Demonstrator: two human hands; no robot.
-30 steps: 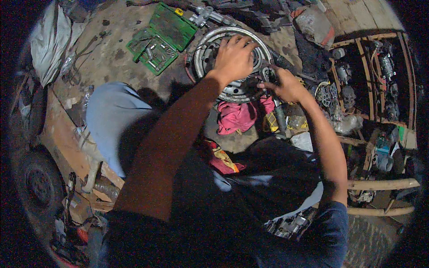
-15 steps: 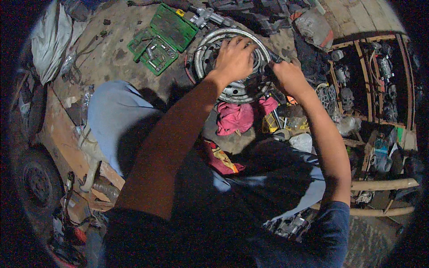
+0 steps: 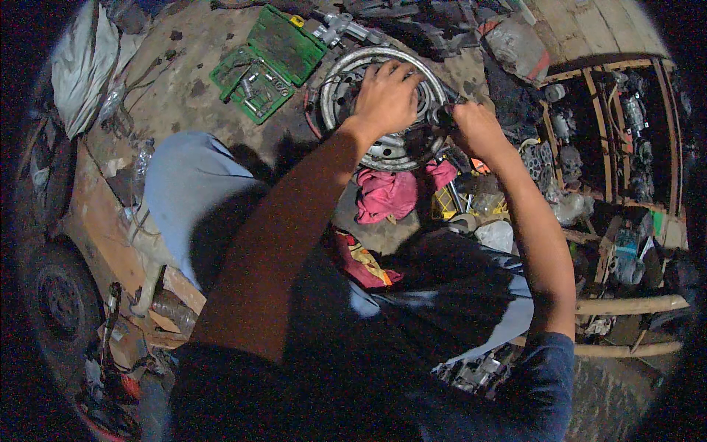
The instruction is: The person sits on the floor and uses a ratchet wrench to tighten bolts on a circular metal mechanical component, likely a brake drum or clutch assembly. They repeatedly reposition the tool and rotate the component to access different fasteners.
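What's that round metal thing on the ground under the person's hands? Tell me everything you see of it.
The metal wheel rim is a round, silvery-grey ring with a dished centre that looks worn. It lies flat on the dirt floor, beside a pink rag. The left hand rests spread over its middle; the right hand grips something dark at its right edge.

Left hand [image 3: 387, 99] is spread flat on a metal wheel rim [image 3: 383, 103] lying on the dirt floor, right hand [image 3: 471, 125] gripping its right edge. Pink rag [image 3: 394, 193] sits just below the rim, open green socket case [image 3: 266, 62] off to the left.
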